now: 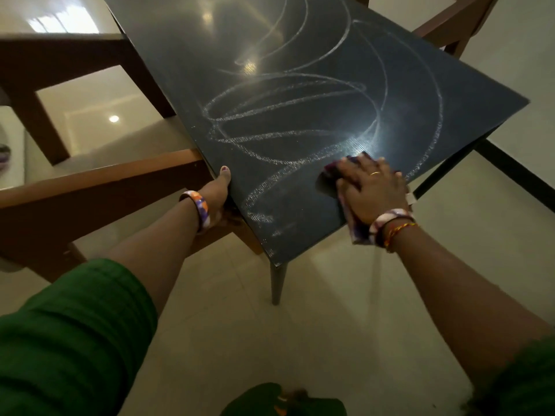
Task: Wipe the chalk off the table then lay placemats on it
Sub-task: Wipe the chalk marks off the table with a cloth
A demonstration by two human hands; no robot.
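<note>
Wiping barely begun: right hand (372, 187) pressing cloth (332, 172) flat-fingered on tabletop (300, 121); left hand (220, 190) gripping edge; chalk loops (270, 136) remaining, placemats unseen.

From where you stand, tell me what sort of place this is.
Probably a home dining area. A dark table scrawled with chalk loops has wooden chairs around it, on a glossy tiled floor. The right hand presses a cloth on the tabletop.
</note>
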